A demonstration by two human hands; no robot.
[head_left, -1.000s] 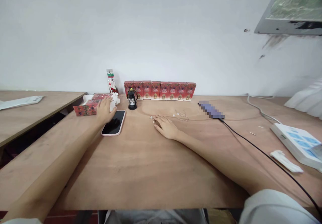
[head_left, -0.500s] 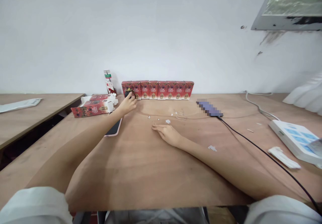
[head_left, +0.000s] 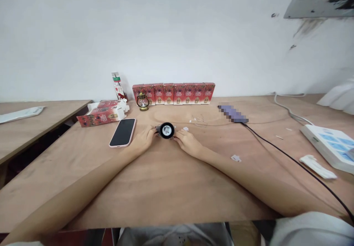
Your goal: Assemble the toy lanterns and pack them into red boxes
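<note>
Between my two hands, over the middle of the wooden table (head_left: 166,179), is a black round thing (head_left: 166,130) with a thick rim and a shiny pale, lens-like centre facing me. My left hand (head_left: 143,139) grips its left side, the thumb and fingers closed on it. On the opposite side, the fingers of my right hand (head_left: 189,141) close against its edge; some fingertips are hidden behind it. A small brass-coloured lantern (head_left: 142,101) with a glass body stands upright farther back, apart from both hands.
Several red printed boxes (head_left: 178,93) stand in a row by the wall. At left are an opened red carton (head_left: 103,115), a bottle (head_left: 118,87) and a phone (head_left: 122,132). A purple device (head_left: 233,114) with a black cable (head_left: 293,166) lies right, near a white box (head_left: 329,146).
My left hand has come back from the lantern towards me, bringing the black round thing to my right hand. The lantern now shows fully. My right hand has closed against the thing's side.
</note>
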